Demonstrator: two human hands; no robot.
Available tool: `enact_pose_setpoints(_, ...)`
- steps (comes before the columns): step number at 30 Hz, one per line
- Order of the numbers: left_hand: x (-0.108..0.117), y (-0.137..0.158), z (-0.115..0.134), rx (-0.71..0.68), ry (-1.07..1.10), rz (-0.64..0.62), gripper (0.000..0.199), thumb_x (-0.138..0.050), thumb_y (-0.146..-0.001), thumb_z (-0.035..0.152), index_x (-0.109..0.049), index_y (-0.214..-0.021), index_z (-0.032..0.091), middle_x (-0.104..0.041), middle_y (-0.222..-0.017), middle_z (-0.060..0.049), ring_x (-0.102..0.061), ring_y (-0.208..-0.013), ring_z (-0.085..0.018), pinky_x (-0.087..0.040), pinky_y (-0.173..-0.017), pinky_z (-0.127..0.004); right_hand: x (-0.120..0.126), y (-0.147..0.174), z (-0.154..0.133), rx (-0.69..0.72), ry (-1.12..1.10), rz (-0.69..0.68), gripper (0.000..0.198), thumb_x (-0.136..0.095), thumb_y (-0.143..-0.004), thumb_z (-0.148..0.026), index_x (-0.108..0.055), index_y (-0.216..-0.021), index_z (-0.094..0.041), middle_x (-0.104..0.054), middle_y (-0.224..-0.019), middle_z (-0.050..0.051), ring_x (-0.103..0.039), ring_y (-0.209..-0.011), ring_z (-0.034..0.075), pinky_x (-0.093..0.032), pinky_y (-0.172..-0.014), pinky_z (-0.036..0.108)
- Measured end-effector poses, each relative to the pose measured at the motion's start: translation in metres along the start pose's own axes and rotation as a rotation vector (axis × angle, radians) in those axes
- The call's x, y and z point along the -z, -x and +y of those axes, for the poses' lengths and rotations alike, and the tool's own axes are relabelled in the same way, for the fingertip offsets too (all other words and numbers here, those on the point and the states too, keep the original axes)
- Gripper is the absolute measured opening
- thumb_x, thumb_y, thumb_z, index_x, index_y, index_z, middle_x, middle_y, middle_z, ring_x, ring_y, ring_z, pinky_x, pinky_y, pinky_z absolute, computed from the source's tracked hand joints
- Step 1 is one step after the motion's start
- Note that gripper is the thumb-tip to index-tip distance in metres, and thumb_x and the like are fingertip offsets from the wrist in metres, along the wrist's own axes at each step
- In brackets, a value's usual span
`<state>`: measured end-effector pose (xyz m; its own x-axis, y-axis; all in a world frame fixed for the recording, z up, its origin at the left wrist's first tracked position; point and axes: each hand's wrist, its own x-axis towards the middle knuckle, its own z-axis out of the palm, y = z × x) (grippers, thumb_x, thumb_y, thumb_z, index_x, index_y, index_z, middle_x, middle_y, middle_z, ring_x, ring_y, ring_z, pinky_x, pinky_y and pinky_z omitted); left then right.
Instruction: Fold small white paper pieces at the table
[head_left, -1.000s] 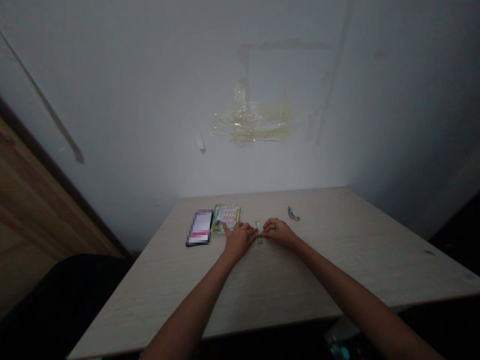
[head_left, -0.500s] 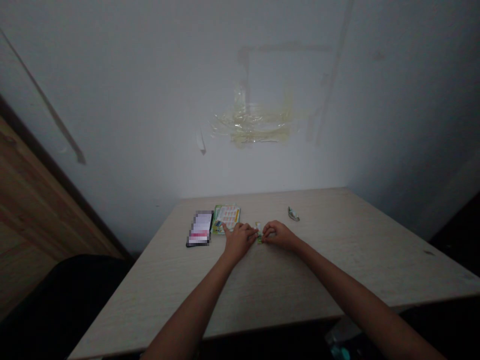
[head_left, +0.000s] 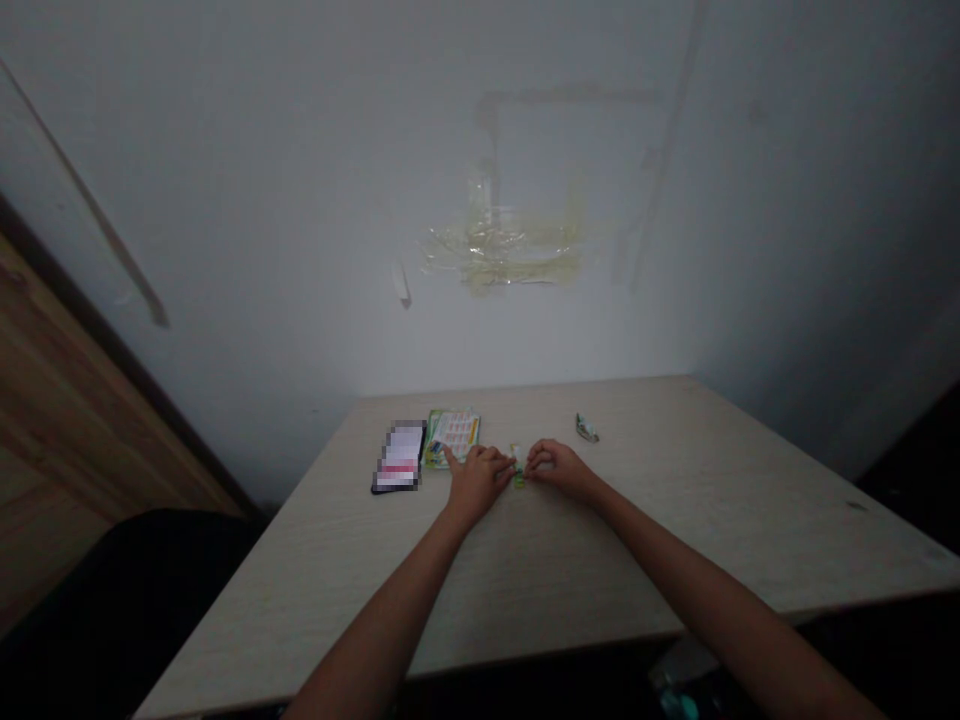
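A small green, yellow and white strip (head_left: 519, 480), perhaps paper or wrapper, lies on the table between my hands. My left hand (head_left: 474, 484) rests palm down, thumb spread away, with its fingertips on the strip's left edge. At the strip's right side is my right hand (head_left: 564, 470), fingers curled and tips pressed together. Whether anything is pinched there is too small to make out. Just beyond my left hand lies a flat green-and-white printed packet or booklet (head_left: 454, 432), its near edge partly covered by my thumb.
A phone (head_left: 400, 458) with a lit, blurred screen lies left of the packet. A small crumpled wrapper-like piece (head_left: 586, 429) is farther back on the right of the pale wooden table (head_left: 525, 580). The wall (head_left: 525, 340) closes off the table's far edge.
My right hand's fingertips have shifted slightly up and away from the strip, so more of its lower end shows. My left hand stays in place.
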<state>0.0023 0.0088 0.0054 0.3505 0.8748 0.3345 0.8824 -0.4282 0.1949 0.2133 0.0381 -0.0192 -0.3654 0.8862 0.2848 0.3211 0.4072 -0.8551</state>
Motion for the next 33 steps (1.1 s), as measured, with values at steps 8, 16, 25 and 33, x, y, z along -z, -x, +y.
enact_pose_setpoints(8, 0.001, 0.000, 0.000, 0.007, 0.036, -0.005, 0.023, -0.053, -0.092, 0.045, -0.068, -0.110, 0.043, -0.069, -0.109, 0.002, -0.052, -0.115, -0.026, 0.007, -0.099, -0.083, 0.000, 0.004, -0.015, 0.038, 0.108, 0.006, 0.018, -0.072, -0.070, -0.028, -0.061, -0.082, -0.021, -0.070, -0.087, 0.001, -0.068, -0.083, 0.017, -0.048, -0.088, 0.034)
enact_pose_setpoints(16, 0.003, -0.001, 0.002, 0.020, 0.028, -0.024, 0.024, -0.053, -0.092, 0.045, -0.068, -0.111, 0.041, -0.069, -0.111, 0.000, -0.051, -0.116, -0.026, 0.008, -0.101, -0.081, 0.003, 0.005, -0.023, 0.081, 0.189, -0.081, 0.014, -0.073, -0.070, -0.028, -0.064, -0.078, -0.021, -0.073, -0.083, 0.001, -0.067, -0.090, 0.019, -0.046, -0.091, 0.035)
enact_pose_setpoints(25, -0.001, 0.000, -0.001, 0.000, 0.042, 0.010, 0.024, -0.052, -0.092, 0.045, -0.068, -0.111, 0.042, -0.069, -0.114, 0.001, -0.051, -0.116, -0.026, 0.006, -0.102, -0.081, 0.001, 0.004, -0.017, -0.016, 0.029, -0.091, 0.027, -0.078, -0.064, -0.033, -0.060, -0.081, -0.021, -0.073, -0.078, 0.001, -0.070, -0.085, 0.020, -0.048, -0.091, 0.036)
enact_pose_setpoints(33, -0.002, 0.001, -0.003, -0.018, 0.068, 0.011, 0.025, -0.054, -0.091, 0.044, -0.067, -0.112, 0.042, -0.068, -0.117, 0.002, -0.052, -0.116, -0.026, 0.007, -0.101, -0.081, -0.001, 0.002, -0.009, -0.056, -0.039, 0.000, 0.030, -0.076, -0.065, -0.036, -0.057, -0.083, -0.020, -0.072, -0.082, 0.002, -0.071, -0.082, 0.020, -0.053, -0.082, 0.035)
